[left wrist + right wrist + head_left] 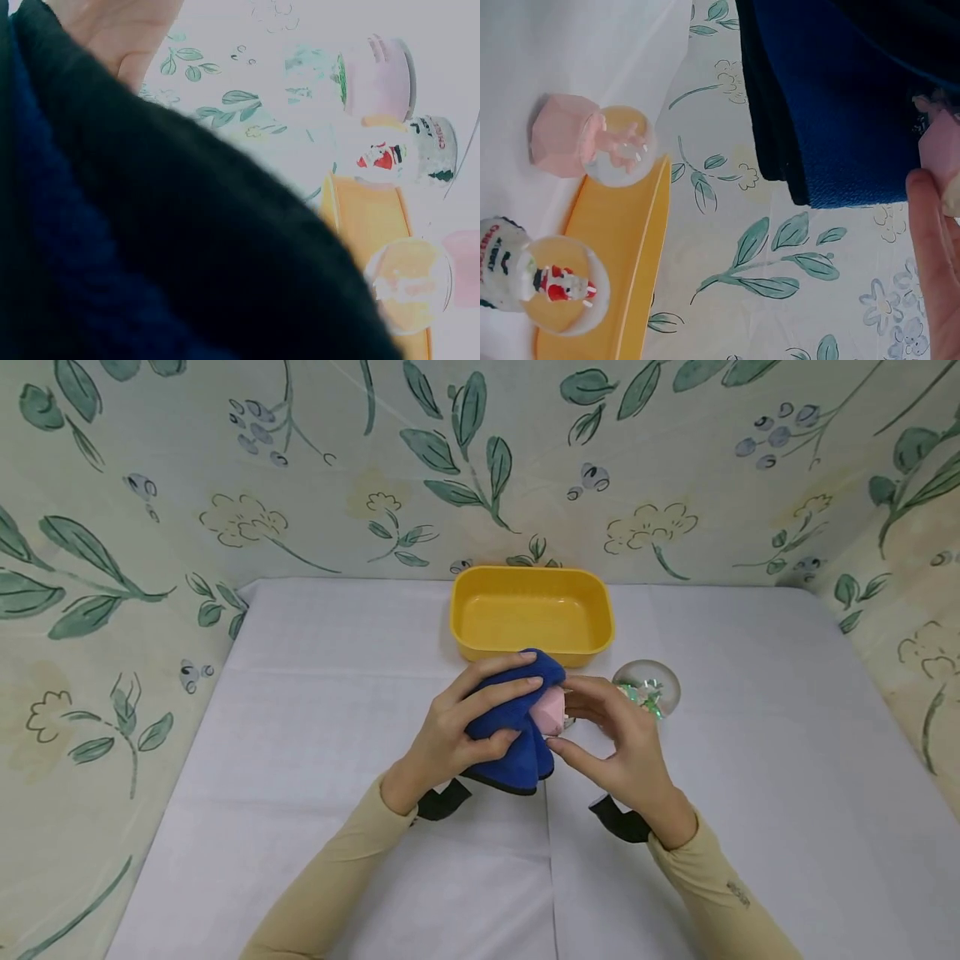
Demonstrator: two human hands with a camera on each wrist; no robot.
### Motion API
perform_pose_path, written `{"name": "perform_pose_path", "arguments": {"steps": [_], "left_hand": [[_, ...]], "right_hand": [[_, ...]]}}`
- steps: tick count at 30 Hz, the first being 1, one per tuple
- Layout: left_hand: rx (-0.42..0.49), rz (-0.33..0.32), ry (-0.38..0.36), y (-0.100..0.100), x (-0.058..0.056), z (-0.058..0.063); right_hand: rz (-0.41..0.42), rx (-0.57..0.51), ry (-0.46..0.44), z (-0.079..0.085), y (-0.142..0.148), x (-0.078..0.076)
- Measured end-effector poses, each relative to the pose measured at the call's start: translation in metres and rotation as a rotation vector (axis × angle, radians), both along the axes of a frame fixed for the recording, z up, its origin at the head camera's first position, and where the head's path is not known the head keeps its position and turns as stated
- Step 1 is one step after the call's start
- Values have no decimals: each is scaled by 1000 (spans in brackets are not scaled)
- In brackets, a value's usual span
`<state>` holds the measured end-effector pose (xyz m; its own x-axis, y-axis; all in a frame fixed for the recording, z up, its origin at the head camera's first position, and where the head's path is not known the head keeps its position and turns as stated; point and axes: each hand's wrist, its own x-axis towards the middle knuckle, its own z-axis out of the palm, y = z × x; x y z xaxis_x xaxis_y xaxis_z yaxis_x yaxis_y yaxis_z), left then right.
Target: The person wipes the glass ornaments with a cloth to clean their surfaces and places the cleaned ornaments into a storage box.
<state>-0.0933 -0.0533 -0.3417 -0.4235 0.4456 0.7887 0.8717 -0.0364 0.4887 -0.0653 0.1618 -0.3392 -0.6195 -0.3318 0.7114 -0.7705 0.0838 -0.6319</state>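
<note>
Left hand [459, 727]: I see fingers curled round blue cloth [510, 770].
Right hand [626, 745]: angled inward, pinching the pink base [548, 712].
Pink base: against cloth, in front of yellow basin [528, 612].

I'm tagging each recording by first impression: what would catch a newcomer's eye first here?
Probably the vivid blue cloth in the left hand, pressed around a pink object that the right hand grips. Next, the yellow tub beyond the hands, then the clear globe just past the right hand.
</note>
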Motion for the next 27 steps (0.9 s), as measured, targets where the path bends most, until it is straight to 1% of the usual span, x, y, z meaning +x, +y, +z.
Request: {"name": "perform_pose_path", "arguments": {"steps": [3, 7, 14, 17, 19, 20, 22, 26, 27], "left_hand": [[-6, -5, -12, 0, 1, 0], [-12, -6, -20, 0, 1, -1], [3, -7, -40, 3, 1, -2], [4, -9, -49, 4, 2, -2], [3, -15, -54, 4, 2, -1], [2, -18, -56, 4, 2, -1], [-2, -25, -54, 4, 3, -1], [-18, -36, -50, 4, 3, -1], [-20, -36, -51, 4, 3, -2]], "right_hand": [[-16, 17, 63, -3, 0, -3], [-43, 25, 109, -7, 0, -6], [-35, -7, 124, -10, -1, -5], [-48, -20, 137, -10, -2, -5], [-56, -33, 125, -9, -3, -5], [-58, -44, 103, -9, -4, -4], [-62, -73, -1, -9, -5, -1], [-57, -165, -315, -6, -7, 8], [-58, -181, -381, -5, -8, 9]]}}
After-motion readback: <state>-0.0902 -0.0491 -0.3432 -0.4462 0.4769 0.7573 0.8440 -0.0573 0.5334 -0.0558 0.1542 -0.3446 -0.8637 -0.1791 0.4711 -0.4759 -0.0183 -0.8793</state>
